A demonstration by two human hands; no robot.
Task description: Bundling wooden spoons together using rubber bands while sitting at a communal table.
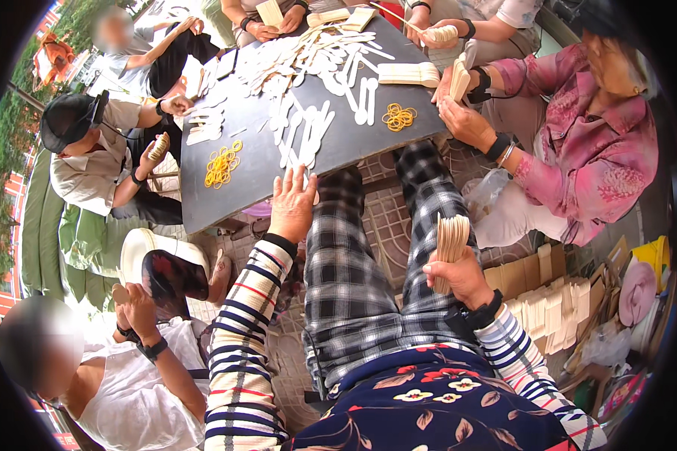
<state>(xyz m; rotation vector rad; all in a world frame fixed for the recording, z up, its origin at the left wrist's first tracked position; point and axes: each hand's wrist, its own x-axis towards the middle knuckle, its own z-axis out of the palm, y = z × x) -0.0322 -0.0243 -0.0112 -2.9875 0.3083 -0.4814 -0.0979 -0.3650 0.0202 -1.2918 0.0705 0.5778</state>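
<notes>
My right hand (pixel 462 276) is closed round an upright bundle of flat wooden sticks (pixel 451 239), held above my right thigh. My left hand (pixel 293 201) reaches over the near edge of the dark table (pixel 252 177). Its fingers are stretched out, and the fingertips lie at the near end of some loose pale wooden sticks (pixel 308 134). A stick's end seems to show beside the palm, but I cannot tell whether the hand touches it. Farther back, a large heap of similar sticks (pixel 278 64) covers the table.
Yellow rubber bands (pixel 223 164) lie left on the table, with another pile of rubber bands (pixel 399 117) at right. Stacked sticks (pixel 408 74) lie near the right edge. Several people sit around, some holding sticks. A cardboard box (pixel 553 301) of bundles stands right of me.
</notes>
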